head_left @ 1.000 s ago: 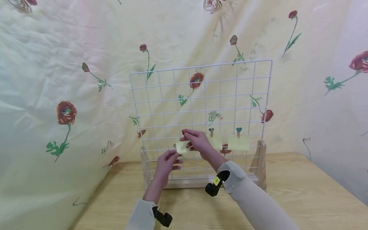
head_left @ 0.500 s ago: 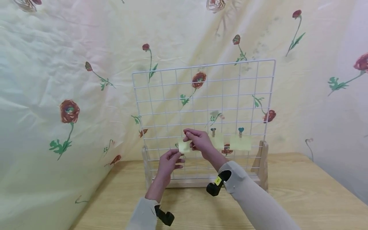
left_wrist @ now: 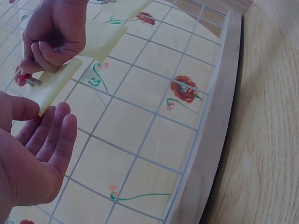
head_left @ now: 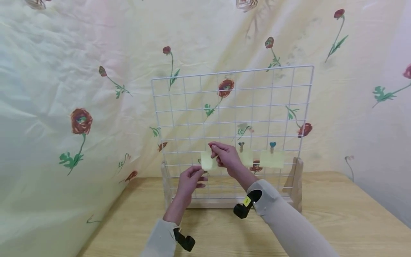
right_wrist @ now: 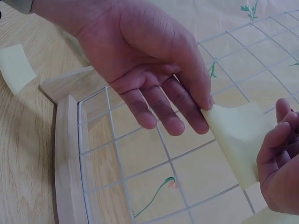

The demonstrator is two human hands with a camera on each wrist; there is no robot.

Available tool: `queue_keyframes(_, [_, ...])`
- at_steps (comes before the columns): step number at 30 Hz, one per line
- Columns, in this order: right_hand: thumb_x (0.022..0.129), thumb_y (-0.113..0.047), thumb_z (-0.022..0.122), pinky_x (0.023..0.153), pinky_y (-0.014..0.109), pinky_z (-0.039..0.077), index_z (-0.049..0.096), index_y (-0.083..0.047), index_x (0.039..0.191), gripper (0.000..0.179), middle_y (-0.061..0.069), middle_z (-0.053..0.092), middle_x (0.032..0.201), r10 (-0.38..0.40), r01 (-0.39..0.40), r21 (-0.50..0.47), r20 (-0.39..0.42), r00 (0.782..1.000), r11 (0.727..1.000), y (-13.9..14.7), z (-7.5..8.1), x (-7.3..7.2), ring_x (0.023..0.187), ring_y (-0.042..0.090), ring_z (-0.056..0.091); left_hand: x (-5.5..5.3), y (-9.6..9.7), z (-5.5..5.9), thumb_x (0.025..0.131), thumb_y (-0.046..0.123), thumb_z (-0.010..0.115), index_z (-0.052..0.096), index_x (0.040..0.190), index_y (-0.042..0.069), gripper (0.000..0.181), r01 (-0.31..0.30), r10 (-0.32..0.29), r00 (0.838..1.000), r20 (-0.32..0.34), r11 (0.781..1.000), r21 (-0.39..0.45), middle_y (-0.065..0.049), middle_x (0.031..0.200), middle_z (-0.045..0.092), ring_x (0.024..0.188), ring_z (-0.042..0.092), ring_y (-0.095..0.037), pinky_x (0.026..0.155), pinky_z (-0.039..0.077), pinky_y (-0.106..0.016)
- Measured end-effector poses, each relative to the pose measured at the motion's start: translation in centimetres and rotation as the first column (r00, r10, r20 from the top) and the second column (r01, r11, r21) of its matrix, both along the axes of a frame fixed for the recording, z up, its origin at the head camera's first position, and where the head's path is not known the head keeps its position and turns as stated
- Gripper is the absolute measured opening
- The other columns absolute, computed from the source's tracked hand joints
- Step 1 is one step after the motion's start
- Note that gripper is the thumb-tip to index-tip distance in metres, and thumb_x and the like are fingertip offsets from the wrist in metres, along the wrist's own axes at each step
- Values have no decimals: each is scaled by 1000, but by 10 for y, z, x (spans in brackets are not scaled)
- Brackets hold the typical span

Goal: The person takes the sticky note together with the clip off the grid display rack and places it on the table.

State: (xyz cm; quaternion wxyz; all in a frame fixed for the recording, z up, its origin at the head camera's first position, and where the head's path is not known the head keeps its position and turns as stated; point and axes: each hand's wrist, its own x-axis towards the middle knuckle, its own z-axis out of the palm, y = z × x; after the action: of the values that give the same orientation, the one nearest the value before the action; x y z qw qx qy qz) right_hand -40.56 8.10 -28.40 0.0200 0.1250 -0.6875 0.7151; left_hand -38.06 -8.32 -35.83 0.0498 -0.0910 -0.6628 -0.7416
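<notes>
A: How do the hands stand?
B: The right hand (head_left: 227, 157) pinches a red clip (left_wrist: 23, 78) between thumb and forefinger. The left hand (head_left: 189, 181) has thumb and forefinger closed on the note's (head_left: 207, 162) lower left corner, its other fingers loosely spread.
A: What has changed over the last second?
B: Little. The right hand's lower fingers have drawn back from the note, so its upper left corner now shows; the left grip holds as it was.
A: Meaning?
B: I'd judge the note is placed and the clip is being settled. Whether it has bitten, I can't tell.
A: Where is the note?
B: Against the front of the grid (head_left: 236, 72), low down, left of two notes (head_left: 271, 159) hung from blue pegs (head_left: 272, 146).
A: Anything farther out?
B: A loose sheet (right_wrist: 17, 70) on the table (head_left: 327, 217).
</notes>
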Motion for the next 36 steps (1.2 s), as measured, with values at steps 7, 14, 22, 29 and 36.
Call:
queue_keyframes(7, [101,-18,50,46,19,33,63,-5,124,29,-2,55,68,-6,5,-25,-28,1000,1000,3,2,-1,52,8,41,0,0,1,96,16,60,60,117,0,27,-5,5,1000,-4,1000,7,-11,103,68,80,67,-15,69,57,-30])
queue_keyframes(14, [101,-19,51,45,19,33,63,-4,122,28,-2,53,67,1,-2,-51,-14,1000,999,4,0,1,53,9,41,0,1,0,96,15,59,60,115,-1,26,-10,10,1000,-8,1000,3,-6,98,69,78,67,-15,68,57,-29])
queue_keyframes(22, [101,-20,51,45,19,34,64,-6,122,29,-2,53,69,9,-9,-61,-5,1000,998,4,3,4,53,8,42,3,-1,2,96,15,59,61,115,0,25,-18,18,1000,-11,1000,2,-8,99,70,77,68,-14,67,57,-29])
queue_keyframes(29, [101,-22,50,47,19,36,62,-6,125,31,-2,54,70,35,-36,-52,-18,999,998,6,2,8,55,9,43,3,-3,2,95,15,59,61,115,0,25,-21,21,1000,-11,1000,-5,-4,96,69,77,67,-14,67,57,-29])
queue_keyframes(36, [102,-23,48,48,20,36,59,-8,129,33,-2,55,74,60,-61,-40,-19,998,997,8,-2,13,55,9,44,6,-5,1,95,16,60,61,116,0,26,-24,24,1000,-15,999,-24,-15,108,67,78,68,-14,67,57,-29])
